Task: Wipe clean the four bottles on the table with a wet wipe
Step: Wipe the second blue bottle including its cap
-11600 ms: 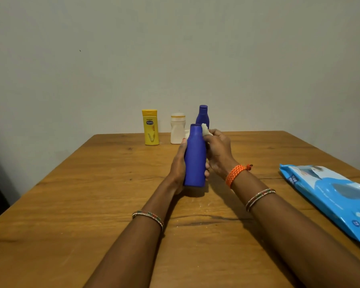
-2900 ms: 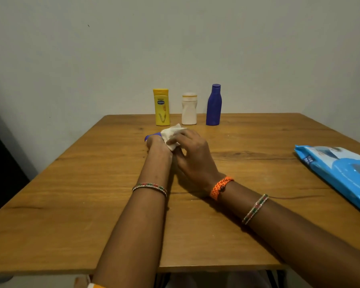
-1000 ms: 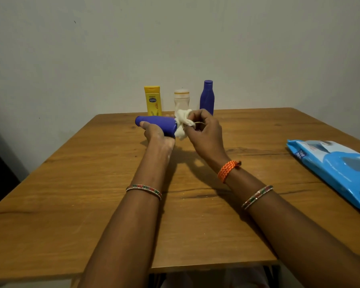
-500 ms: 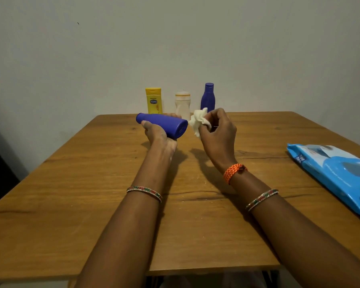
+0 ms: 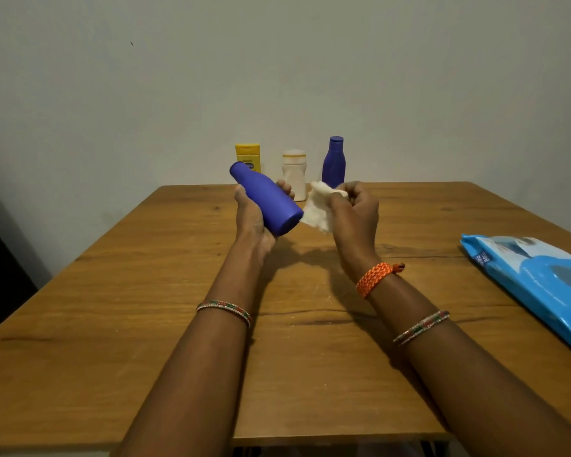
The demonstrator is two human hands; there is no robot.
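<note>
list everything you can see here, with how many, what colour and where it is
held bottle: one, blue-purple, tilted in the left hand, base toward the camera
wet wipe: one, white, crumpled in the right hand, beside the bottle's base
yellow bottle: one, upright, far edge, leftmost
white bottle: one, upright, far edge, middle
standing blue bottle: one, blue-purple, upright, far edge, rightmost
wipes pack: one, blue, flat on the table's right side
table: one, brown wood
bangles and orange wristband: on both forearms
hands: left hand, right hand

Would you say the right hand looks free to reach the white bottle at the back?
Probably not yet: the right hand is closed on the wipe. The white bottle stands just beyond it, with nothing in between.
</note>
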